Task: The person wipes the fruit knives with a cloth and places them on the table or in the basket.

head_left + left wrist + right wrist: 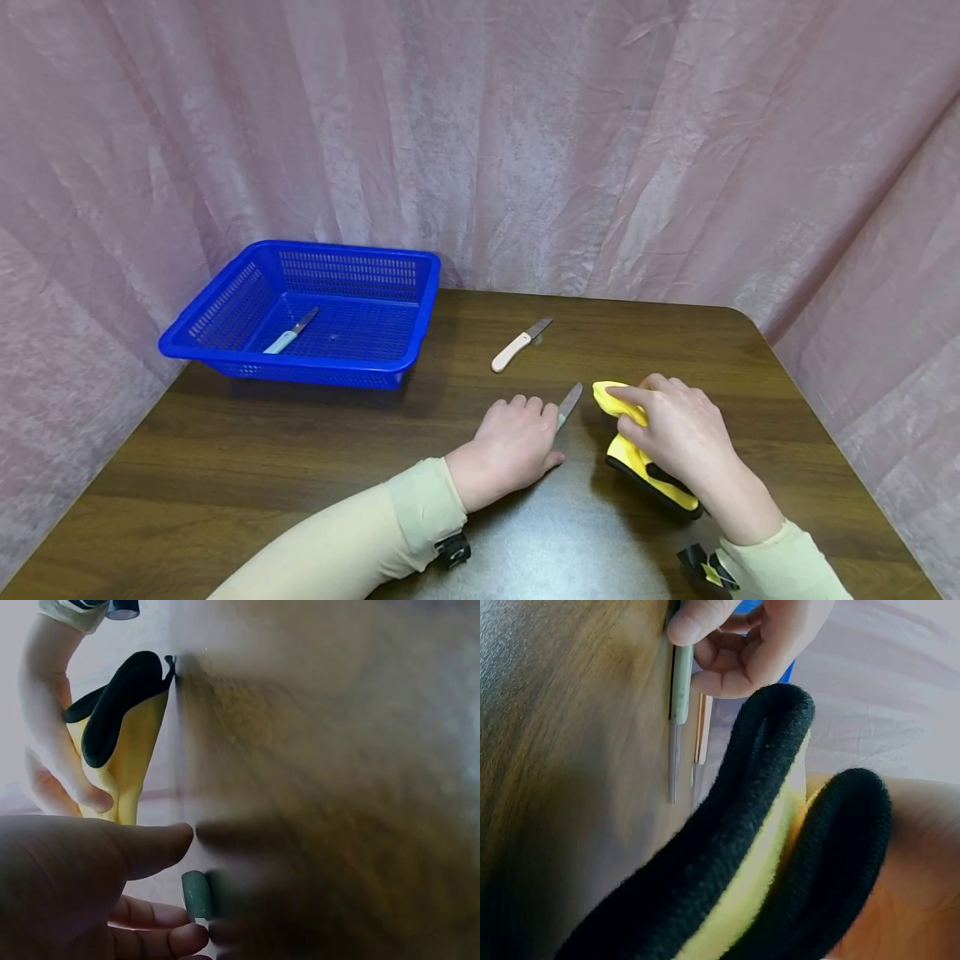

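My left hand (513, 446) is over a paring knife (568, 407) with a pale green handle, its blade pointing away. In the left wrist view, the green handle (197, 895) stands between thumb and fingers, with a gap between it and the thumb. The handle's rear part is hidden by the hand in the right wrist view. My right hand (678, 429) grips a bunched yellow cloth (633, 454) with black edging, just right of the blade tip. Farther back lies another knife (513, 350) with a cream handle, touched by neither hand.
A blue plastic basket (408, 364) stands at the back left, holding a knife (288, 333) with a light blue handle. Behind the brown wooden table (315, 450) hangs a pink curtain (525, 150), and its folds also run down the right side.
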`<state>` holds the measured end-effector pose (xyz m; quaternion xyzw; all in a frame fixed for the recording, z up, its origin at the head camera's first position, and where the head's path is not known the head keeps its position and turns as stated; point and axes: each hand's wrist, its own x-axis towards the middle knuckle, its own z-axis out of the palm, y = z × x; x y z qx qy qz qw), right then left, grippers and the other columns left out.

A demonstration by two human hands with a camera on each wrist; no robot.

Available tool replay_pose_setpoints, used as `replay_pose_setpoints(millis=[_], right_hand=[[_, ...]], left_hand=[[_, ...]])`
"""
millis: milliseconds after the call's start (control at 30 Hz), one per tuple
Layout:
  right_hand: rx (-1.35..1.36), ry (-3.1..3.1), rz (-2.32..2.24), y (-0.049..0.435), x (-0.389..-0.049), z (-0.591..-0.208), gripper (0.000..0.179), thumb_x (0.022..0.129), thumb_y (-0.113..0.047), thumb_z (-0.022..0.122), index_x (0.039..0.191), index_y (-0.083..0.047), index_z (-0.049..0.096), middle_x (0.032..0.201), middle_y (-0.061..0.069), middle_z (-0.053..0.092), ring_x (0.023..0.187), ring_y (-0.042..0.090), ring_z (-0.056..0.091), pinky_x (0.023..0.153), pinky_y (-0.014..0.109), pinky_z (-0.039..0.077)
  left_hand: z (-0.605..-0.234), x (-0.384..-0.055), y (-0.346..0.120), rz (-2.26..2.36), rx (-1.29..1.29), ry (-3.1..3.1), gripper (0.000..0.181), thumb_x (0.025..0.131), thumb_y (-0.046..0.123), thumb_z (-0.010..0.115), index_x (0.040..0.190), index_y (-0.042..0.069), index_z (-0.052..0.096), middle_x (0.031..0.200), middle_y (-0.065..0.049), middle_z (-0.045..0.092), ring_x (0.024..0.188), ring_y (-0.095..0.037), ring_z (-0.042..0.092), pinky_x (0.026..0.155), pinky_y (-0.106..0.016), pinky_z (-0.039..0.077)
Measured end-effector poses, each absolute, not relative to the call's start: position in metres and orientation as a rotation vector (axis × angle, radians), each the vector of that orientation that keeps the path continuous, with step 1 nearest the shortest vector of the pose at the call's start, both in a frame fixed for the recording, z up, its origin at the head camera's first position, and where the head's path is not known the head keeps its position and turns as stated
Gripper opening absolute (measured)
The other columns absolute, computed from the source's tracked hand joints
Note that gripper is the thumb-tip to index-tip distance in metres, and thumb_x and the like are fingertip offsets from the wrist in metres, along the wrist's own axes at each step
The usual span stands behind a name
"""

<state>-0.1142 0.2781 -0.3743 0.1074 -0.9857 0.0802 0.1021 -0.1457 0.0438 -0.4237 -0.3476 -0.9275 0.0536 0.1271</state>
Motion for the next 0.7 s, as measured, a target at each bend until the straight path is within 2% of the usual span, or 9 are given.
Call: replay_pose_setpoints(millis=[367, 700], right_hand=[[0.322, -2.908, 0.249, 0.2788, -0.1134, -0.3754, 0.043, 0.092, -0.017, 0.072, 0.134, -0.021, 0.081, 0.108, 0.008, 0.072, 0.096, 0.035, 0.067, 0.083, 0.059, 0.053], [0.306, -2.916, 0.249, 0.2786, -0.1120, -0.3753, 0.043, 0.092, -0.019, 0.074, 0.134, -0.022, 0.082, 0.106, 0.006, 0.071, 0.093, 0.033, 0.066, 0.078, 0.056, 0.052]], left_hand=[[-0.4229, -0.1502, 0.0467, 0.176, -1.000, -2.739, 0.045, 0.095, 0.058, 0.083, 0.096, 0.016, 0.067, 0.085, 0.002, 0.068, 0.077, -0.018, 0.069, 0.062, -0.032, 0.054], [-0.4208, -0.1536, 0.0430, 0.074, -0.997, -2.772, 0.029, 0.095, 0.036, 0.084, 0.088, 0.015, 0.066, 0.080, -0.001, 0.069, 0.073, -0.019, 0.071, 0.059, -0.036, 0.057]])
